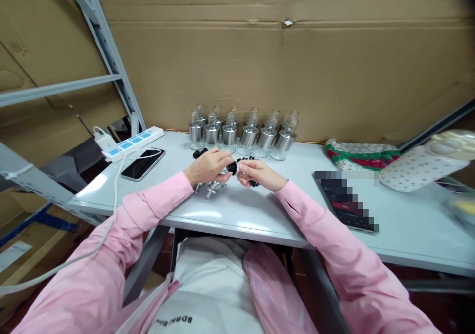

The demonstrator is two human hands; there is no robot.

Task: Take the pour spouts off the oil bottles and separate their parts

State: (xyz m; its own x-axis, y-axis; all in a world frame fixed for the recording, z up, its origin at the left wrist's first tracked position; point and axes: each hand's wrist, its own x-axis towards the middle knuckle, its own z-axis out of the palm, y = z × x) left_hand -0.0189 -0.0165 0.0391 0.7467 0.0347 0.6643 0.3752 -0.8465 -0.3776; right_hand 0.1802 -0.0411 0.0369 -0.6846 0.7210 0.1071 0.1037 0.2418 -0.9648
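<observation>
A small black ribbed piece with a pale disc at one end, perhaps a bottle stopper (232,167), is held between my two hands above the tabletop. My left hand (211,167) has its thumb and fingers closed around the black end. From the other side, my right hand (261,173) pinches the pale end. Under and beside my left hand lie several silvery-white pourer-like parts (211,189). Small black parts (254,182) lie around my right fingers, partly hidden by them. A few black ring-shaped pieces (200,153) rest behind my left hand.
Two rows of glass bottles with metal sleeves (249,136) stand along the cardboard wall. To the left are a phone (144,164) and a power strip (133,143) with a white cable. A dark flat packet (345,200), patterned cloth (363,155) and dotted white bottle (411,168) lie right.
</observation>
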